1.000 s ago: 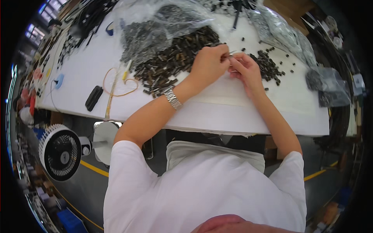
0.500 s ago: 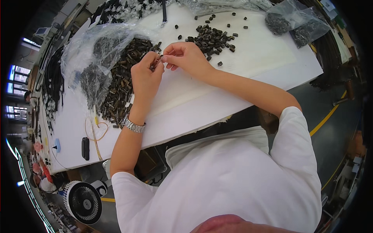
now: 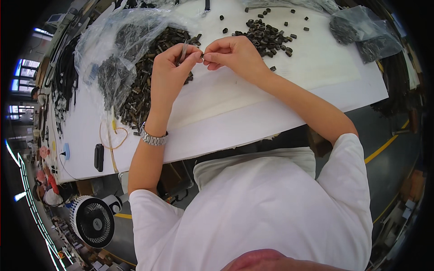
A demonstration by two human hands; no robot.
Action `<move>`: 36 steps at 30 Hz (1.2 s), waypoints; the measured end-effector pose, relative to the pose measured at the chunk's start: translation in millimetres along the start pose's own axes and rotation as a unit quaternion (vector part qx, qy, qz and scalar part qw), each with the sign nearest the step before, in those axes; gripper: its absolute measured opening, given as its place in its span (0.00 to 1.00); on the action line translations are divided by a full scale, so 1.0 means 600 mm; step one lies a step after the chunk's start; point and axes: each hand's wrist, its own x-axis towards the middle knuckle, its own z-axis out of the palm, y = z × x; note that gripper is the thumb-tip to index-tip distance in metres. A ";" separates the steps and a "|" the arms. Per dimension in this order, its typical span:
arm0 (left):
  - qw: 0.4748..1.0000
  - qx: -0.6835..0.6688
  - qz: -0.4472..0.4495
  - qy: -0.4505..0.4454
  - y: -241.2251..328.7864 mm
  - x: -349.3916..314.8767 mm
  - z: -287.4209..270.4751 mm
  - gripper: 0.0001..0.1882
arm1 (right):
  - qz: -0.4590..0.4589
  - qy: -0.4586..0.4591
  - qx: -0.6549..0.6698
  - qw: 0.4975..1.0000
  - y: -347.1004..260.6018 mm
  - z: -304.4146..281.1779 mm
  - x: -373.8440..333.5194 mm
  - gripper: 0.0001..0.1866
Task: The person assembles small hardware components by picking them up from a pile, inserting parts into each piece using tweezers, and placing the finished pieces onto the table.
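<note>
Over the white table, my left hand (image 3: 174, 74) and my right hand (image 3: 242, 56) meet fingertip to fingertip. Pinched between them is a small dark piece (image 3: 201, 56), mostly covered by the fingers. A thin greyish strip (image 3: 183, 52) also pokes up between the left thumb and forefinger; its kind cannot be made out. Left of and behind my left hand spreads a large heap of short dark tube-like pieces (image 3: 138, 97). Beyond my right hand lies a smaller, looser pile of short dark hollow pieces (image 3: 266, 38).
Crumpled clear plastic bags (image 3: 108, 67) lie against the large heap. Filled clear bags (image 3: 361, 34) stand at the far right. A black oblong object (image 3: 99, 157) and a yellowish cord (image 3: 113, 135) are at the table's left. A fan (image 3: 92, 221) stands below the left edge.
The view has shifted slightly, so the table and piles sit higher and farther right. My hands stay together, fingertips still pinched; the greyish strip in my left hand shows more clearly.
</note>
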 end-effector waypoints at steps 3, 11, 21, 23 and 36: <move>0.996 -0.056 -0.066 -0.019 -0.002 0.001 -0.007 0.07 | 0.003 0.008 -0.008 1.000 -0.003 0.002 -0.004 0.10; 0.976 -0.189 -0.069 -0.078 -0.038 0.010 -0.002 0.08 | 0.052 -0.015 0.083 0.995 -0.015 0.002 -0.012 0.14; 0.969 -0.214 -0.079 -0.094 -0.033 0.003 -0.010 0.09 | 0.118 -0.035 0.173 0.977 -0.018 -0.004 -0.012 0.15; 0.980 -0.177 -0.054 -0.079 -0.026 0.007 -0.013 0.10 | 0.104 -0.043 0.157 0.981 -0.021 -0.007 -0.012 0.15; 0.993 0.018 0.087 -0.080 -0.030 0.005 -0.008 0.07 | 0.165 -0.054 0.141 0.975 -0.029 -0.015 -0.012 0.15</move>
